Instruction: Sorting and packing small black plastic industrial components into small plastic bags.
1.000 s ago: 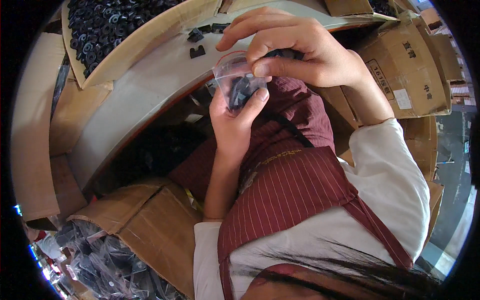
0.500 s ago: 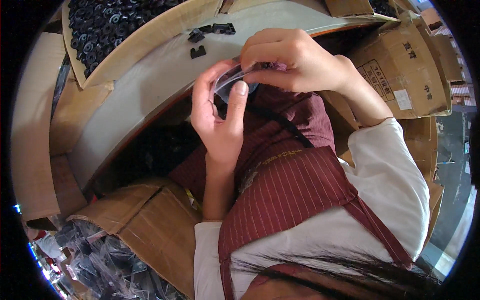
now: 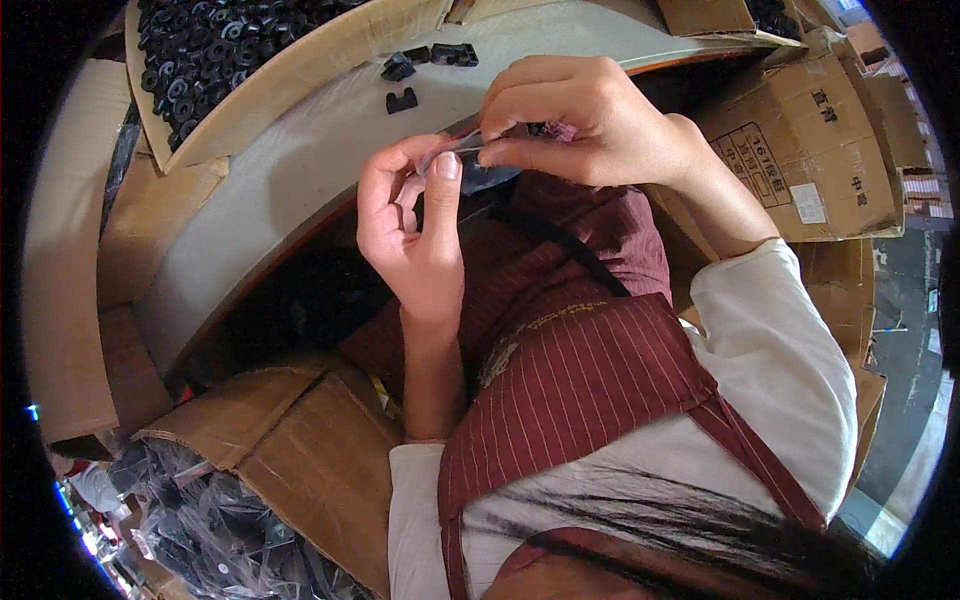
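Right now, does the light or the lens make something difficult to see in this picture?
In the head view, the lens bends the edge of the table and blackens the picture's corners; the clear bag between the fingers shines, its inside unclear; below the table, deep shadow hides details.

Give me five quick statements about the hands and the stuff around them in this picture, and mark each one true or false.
1. The left hand holds a clear plastic bag. True.
2. The right hand lies flat on the floor. False: it pinches the bag's edge.
3. Loose black pieces lie on the pale table. True.
4. The striped apron is green. False: the striped apron is dark red.
5. Black rings fill a cardboard box at upper left. True.
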The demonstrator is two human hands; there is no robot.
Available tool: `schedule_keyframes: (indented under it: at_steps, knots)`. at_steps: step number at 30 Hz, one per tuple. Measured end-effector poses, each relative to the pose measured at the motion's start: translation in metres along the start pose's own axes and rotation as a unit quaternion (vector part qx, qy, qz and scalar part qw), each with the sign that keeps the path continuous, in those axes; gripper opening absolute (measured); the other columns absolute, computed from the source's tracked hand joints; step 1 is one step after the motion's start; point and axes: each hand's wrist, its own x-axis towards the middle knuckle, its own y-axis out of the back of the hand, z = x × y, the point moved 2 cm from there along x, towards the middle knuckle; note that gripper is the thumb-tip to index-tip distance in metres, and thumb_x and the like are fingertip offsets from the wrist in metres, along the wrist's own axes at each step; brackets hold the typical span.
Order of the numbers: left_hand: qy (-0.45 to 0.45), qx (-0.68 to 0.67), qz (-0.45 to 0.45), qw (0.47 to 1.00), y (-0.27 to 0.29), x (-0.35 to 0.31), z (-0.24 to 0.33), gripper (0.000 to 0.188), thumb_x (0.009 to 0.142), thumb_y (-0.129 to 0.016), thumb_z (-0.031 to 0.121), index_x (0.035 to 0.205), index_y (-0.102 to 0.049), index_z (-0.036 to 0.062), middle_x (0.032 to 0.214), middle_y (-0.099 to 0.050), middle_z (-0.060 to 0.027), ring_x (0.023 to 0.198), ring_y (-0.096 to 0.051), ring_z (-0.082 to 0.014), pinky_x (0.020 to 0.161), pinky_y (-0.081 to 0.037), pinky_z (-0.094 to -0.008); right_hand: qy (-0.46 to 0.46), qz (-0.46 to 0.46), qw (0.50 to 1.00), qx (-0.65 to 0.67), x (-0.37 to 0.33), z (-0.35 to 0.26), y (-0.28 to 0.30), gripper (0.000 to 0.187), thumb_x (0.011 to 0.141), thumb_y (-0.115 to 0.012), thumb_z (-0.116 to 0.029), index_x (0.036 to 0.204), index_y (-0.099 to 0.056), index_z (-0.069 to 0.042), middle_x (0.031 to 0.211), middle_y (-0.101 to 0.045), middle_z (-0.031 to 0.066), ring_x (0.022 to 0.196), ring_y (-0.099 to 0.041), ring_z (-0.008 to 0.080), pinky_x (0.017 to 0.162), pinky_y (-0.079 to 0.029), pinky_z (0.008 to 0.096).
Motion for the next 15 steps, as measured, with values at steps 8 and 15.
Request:
schedule_keyframes:
  at_steps: [8, 15]
  knots:
    - [0.015, -0.019, 0.005, 1.0, -0.001, -0.001, -0.002, 0.014, 0.095, -0.066, 0.003, 0.106, -0.06, -0.0037, 0.1, -0.064, -0.009, 0.091, -0.06, -0.0116, 0.082, -0.048, -0.0237, -0.01, 0.019, 1.0, 0.007, -0.003, 0.004, -0.002, 0.015, 0.083, -0.075, -0.01, 0.089, -0.068, 0.001, 0.089, -0.068, 0.0125, 0.081, -0.066, 0.0308, 0.073, -0.053, 0.0378]
    - [-0.025, 0.084, -0.018, 0.996, -0.003, -0.004, 0.008, 0.01, 0.092, -0.069, 0.001, 0.098, -0.064, -0.004, 0.094, -0.066, -0.006, 0.087, -0.061, -0.0101, 0.081, -0.049, -0.0238, 0.009, -0.014, 1.0, 0.026, -0.001, 0.004, -0.01, 0.012, 0.085, -0.072, -0.008, 0.088, -0.067, 0.002, 0.091, -0.068, 0.0141, 0.084, -0.066, 0.0307, 0.074, -0.053, 0.0373]
